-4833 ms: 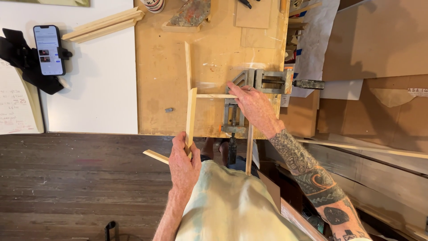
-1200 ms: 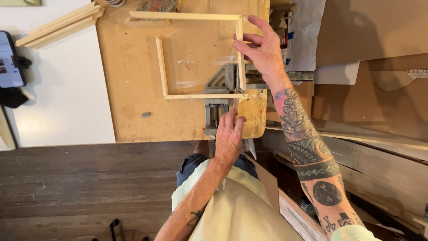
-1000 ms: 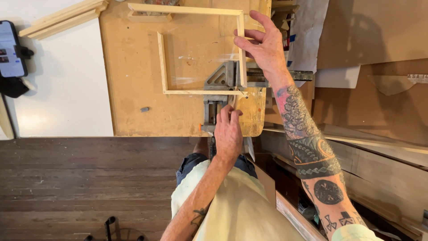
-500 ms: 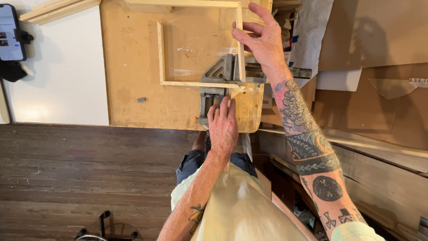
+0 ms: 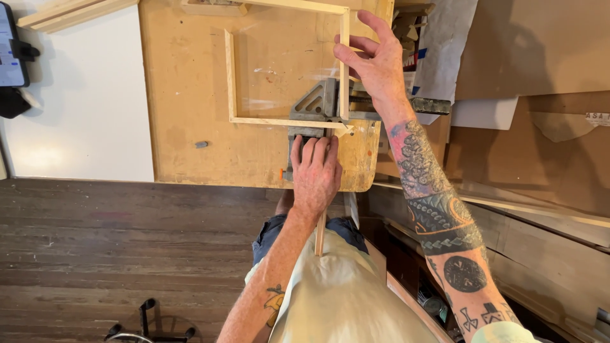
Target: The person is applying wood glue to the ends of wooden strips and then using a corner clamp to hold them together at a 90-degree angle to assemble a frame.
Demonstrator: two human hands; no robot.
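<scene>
Left hand now lies flat over near end of metal corner clamp, fingers curled on it. Right hand, fingers spread, pinches right side of thin wooden frame. Frame corner sits in clamp between hands, shifted closer than a second ago.

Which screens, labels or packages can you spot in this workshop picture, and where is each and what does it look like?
Phone: far left edge on a black holder, upright dark rectangle with a lit screen.
Label: right edge, small pale strip on brown board.
Cardboard sheets: upper right, large flat brown panels.
</scene>
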